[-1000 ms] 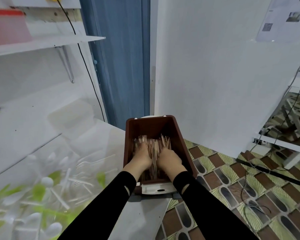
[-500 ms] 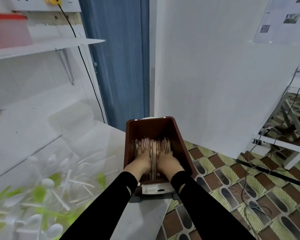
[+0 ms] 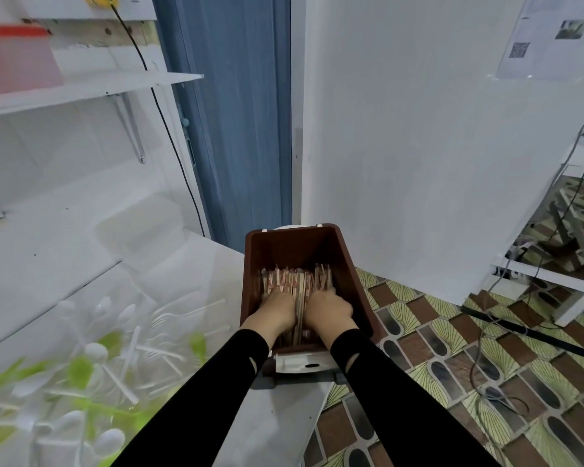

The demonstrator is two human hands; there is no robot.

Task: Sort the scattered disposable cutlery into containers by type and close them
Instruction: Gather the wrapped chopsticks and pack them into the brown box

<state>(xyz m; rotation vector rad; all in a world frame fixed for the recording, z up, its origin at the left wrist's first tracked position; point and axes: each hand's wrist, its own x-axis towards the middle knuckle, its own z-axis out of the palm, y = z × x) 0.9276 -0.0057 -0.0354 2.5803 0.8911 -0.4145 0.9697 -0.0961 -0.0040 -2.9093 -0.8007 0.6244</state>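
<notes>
Both left hand (image 3: 279, 307) and right hand (image 3: 328, 308) dig curled fingers into wrapped chopsticks (image 3: 297, 279) in brown box (image 3: 292, 246)

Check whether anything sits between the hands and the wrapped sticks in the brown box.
Nothing visible does. The left hand and right hand rest directly on the wrapped sticks inside the open brown box.

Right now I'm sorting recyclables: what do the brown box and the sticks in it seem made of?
Deep brown rectangular box: likely moulded plastic, smooth walls with a faint sheen. Thin tan sticks packed inside: probably wood or bamboo in printed paper sleeves, judging by reddish marks.
</notes>
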